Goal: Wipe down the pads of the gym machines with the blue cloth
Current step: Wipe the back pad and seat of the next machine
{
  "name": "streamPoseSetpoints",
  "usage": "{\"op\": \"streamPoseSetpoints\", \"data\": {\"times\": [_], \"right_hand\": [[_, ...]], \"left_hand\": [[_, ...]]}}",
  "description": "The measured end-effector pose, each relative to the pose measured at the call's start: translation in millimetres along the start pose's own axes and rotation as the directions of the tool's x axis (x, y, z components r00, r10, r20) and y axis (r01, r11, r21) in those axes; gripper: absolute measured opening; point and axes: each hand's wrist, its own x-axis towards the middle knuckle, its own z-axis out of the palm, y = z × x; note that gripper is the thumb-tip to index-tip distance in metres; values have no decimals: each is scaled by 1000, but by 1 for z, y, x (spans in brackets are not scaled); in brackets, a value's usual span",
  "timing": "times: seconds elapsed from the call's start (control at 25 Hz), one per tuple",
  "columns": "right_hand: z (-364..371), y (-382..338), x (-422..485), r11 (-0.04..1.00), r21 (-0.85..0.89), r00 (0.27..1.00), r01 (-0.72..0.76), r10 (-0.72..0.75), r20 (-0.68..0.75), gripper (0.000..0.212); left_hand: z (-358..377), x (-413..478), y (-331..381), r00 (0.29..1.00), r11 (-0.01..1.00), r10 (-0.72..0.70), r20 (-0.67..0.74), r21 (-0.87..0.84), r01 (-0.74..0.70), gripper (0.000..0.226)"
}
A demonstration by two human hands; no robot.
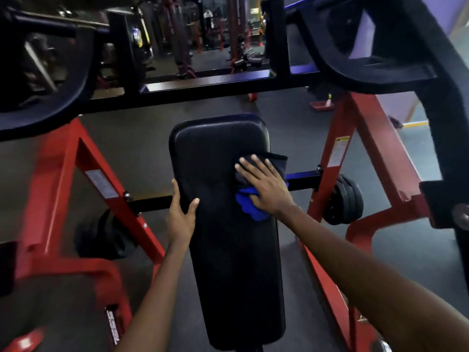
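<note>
Two bare forearms reach up from the bottom of the frame to a long black pad (236, 250) that runs up the centre. The left hand (181, 217) holds the pad's left edge about halfway up, thumb lying on the top face and fingers (175, 189) wrapped down over the side. The right hand (266, 186) lies flat just right of centre, its fingers (247, 165) straight and spread wide, pressing the blue cloth (251, 204) onto the pad. The cloth sits at the pad's right edge in its upper half; a bright blue fold shows below the palm, and a darker part sticks out past the fingertips and over the edge.

A red frame (63, 174) slopes up on both sides of the pad, joined behind it by a black crossbar (152, 203). Black weight plates (347, 201) hang on the frame at centre right. Dark floor (142, 143) lies beyond. Across the top of the frame, blurred black machine arms (380, 72) curve in from both corners, with more red gym equipment dim in the upper centre.
</note>
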Motion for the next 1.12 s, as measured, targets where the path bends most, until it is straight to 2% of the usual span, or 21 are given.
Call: {"op": "streamPoseSetpoints", "data": {"times": [0.16,0.24,0.32,0.4,0.48,0.52,0.6,0.76,0.92,1.04,1.12], "right_hand": [[-18,-11,44,945,284,971,-164,205,-122,77],[-30,-12,78,944,275,960,-181,230,-157,70],[-30,-11,92,976,172,974,-133,161,-160,69],[-18,-10,75,996,90,992,4,7,-128,73],[-9,-13,44,990,24,990,140,-139,-30,83],[-7,-14,33,986,7,986,165,-166,20,87],[-6,-15,27,987,18,986,159,-160,44,88],[-15,-29,54,982,174,997,71,-77,28,82],[-19,-66,113,971,175,987,162,-158,-35,70],[0,-86,126,930,66,932,361,-362,8,72],[22,-98,106,831,43,821,555,-556,128,74]], "left_hand": [[0,-33,-4,995,992,-95,11,80,94,97],[1,-42,-6,994,987,-108,1,120,107,98],[3,-43,-4,995,980,-95,-29,171,99,94],[3,-41,-8,996,982,-82,-37,165,87,92],[2,-41,-12,996,985,-77,-39,153,83,91],[4,-40,-12,996,985,-78,-36,153,83,91],[6,-42,-10,995,984,-86,-48,154,93,91],[9,-43,-14,993,982,-94,-72,157,104,88],[26,-61,-23,981,984,-137,-138,92,151,79],[40,-82,-39,970,986,-136,-204,70,153,75],[48,-99,-55,933,959,-272,-236,10,282,83]]}}
